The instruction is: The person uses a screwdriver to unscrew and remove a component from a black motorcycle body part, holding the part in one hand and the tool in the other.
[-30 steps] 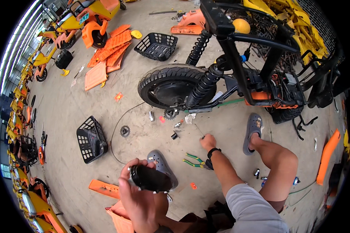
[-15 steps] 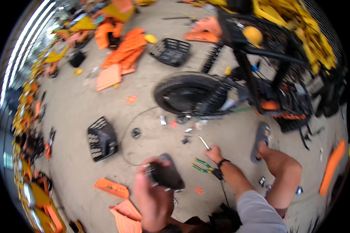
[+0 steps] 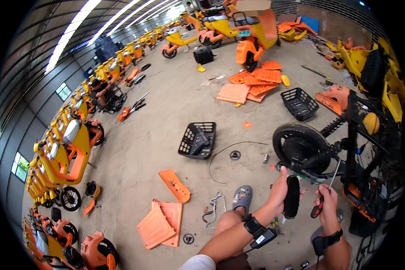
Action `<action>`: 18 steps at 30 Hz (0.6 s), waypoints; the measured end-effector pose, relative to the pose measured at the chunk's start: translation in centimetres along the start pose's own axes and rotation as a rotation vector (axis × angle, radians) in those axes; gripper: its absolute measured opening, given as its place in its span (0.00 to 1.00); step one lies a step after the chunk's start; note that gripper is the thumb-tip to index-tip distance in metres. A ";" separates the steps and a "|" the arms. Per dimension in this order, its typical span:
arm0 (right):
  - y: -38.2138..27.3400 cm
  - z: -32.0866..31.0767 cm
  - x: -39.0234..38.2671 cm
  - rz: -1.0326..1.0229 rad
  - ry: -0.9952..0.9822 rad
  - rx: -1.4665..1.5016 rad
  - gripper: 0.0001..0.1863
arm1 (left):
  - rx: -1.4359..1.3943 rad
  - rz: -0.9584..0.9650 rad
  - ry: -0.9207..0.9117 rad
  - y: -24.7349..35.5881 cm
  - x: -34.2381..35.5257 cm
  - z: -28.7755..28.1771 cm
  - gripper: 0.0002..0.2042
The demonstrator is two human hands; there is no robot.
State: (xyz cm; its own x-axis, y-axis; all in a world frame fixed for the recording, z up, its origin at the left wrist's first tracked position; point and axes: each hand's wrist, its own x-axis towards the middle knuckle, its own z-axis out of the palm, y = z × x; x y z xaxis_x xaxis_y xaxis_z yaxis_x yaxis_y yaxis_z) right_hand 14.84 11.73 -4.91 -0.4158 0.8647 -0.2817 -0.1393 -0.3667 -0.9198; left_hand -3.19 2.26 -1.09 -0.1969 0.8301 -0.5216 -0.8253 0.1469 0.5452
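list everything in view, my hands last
oval part: one, black, lower right
screwdriver: one, red and black, right
open baskets: two, black, floor
power tool: one, dark, in basket
panels: several, orange, floor
sprockets: two or more, dark, floor
cable: one, dark, floor
scooters: many, yellow and orange, left and back
stripped frame with wheel: one, black, right
other people: two, colours unclear, left and back
left hand: one, bare, holding oval part
right hand: one, bare, holding screwdriver

wheel [image 3: 300,146] before left hand [image 3: 279,193], open floor [image 3: 253,169] leftward

A black part [image 3: 292,198] mostly hides the fingers [image 3: 302,192] (tips excepted) of the left hand [image 3: 280,191].
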 end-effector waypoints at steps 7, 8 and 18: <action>-0.6 -2.3 -2.6 -0.021 0.087 -0.001 0.13 | 0.052 -0.180 -0.293 -3.0 1.6 0.3 0.22; -1.1 -2.5 -2.4 -0.028 0.097 0.019 0.12 | 0.070 -0.164 -0.338 -2.8 1.3 1.3 0.19; -2.6 -4.5 -3.6 -0.146 -0.063 -0.004 0.08 | 0.934 0.255 -0.368 -4.9 1.4 3.0 0.19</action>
State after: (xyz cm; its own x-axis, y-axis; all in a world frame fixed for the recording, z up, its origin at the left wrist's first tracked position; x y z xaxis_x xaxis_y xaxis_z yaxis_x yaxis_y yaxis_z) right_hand 20.74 11.16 -2.72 -0.4473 0.8852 -0.1277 -0.1983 -0.2374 -0.9510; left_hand 2.13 4.29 -2.50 -0.0048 0.9850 -0.1724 -0.0111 0.1724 0.9850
